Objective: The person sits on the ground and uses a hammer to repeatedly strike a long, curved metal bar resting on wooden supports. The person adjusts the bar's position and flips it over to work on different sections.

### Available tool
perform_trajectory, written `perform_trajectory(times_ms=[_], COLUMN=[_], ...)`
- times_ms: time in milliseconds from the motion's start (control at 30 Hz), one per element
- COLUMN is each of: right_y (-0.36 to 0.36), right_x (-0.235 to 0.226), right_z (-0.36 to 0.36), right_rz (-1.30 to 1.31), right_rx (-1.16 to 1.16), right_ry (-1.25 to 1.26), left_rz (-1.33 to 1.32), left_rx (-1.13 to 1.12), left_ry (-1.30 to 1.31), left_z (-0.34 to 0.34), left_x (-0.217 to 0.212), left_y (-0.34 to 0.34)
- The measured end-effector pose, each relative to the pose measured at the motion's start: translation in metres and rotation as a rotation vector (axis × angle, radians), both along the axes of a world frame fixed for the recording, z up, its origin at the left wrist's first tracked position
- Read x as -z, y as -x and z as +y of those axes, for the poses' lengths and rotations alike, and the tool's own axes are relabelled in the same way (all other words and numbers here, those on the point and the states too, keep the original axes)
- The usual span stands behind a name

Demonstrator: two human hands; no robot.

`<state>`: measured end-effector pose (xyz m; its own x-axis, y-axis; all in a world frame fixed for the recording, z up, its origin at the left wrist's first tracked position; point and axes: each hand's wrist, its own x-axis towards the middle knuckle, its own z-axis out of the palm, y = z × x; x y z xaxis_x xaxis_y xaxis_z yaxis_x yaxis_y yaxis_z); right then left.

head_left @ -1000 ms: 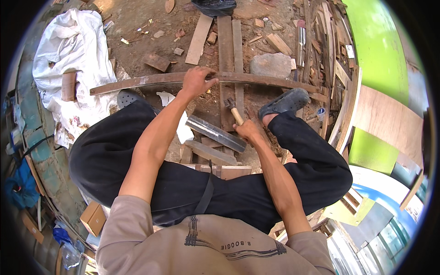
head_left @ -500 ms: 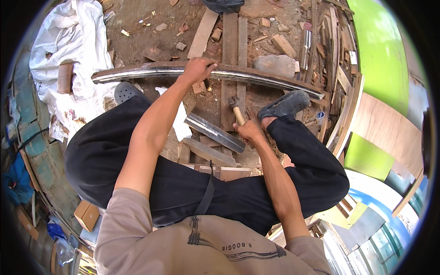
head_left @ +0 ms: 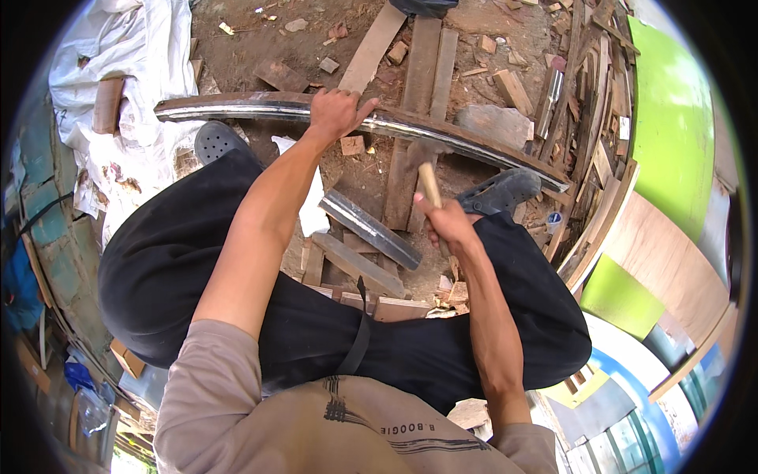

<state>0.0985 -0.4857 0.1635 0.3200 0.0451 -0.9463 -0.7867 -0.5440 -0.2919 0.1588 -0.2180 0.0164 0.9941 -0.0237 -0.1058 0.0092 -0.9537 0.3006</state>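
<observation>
A long brown wooden plank with a black-and-silver near face lies crosswise ahead of my legs, bowed by the lens. My left hand is closed over the plank left of its middle, fingers over the far edge and thumb stretched to the right. In my right hand, closed round the wooden handle, is a hammer. Its head is smeared by motion and appears close to the plank's near face; whether they touch I cannot tell. My dark clogs rest near both ends of the plank.
Between my legs lie a shorter black-and-silver wood piece and a grey wood offcut. Boards run away beneath the plank. A white sheet covers ground at the left. Scrap wood and a green panel stand at the right.
My right hand has moved slightly up and right with the hammer, whose head has come closer to the plank. My left hand stays on the plank, its thumb now stretched out.
</observation>
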Motion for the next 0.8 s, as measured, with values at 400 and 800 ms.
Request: perform_trajectory(times_ms=[400,800], right_y=[-0.071,-0.07], right_x=[-0.015,-0.032], right_z=[0.072,0.056], right_rz=[-0.281,-0.172], right_rx=[0.346,0.599], right_ry=[-0.217,-0.348], left_rz=[-0.167,-0.221], left_rx=[-0.03,-0.049], left_ry=[0.092,0.077], left_z=[0.002,0.001], left_x=[0.016,0.022], left_y=[-0.001,0.0])
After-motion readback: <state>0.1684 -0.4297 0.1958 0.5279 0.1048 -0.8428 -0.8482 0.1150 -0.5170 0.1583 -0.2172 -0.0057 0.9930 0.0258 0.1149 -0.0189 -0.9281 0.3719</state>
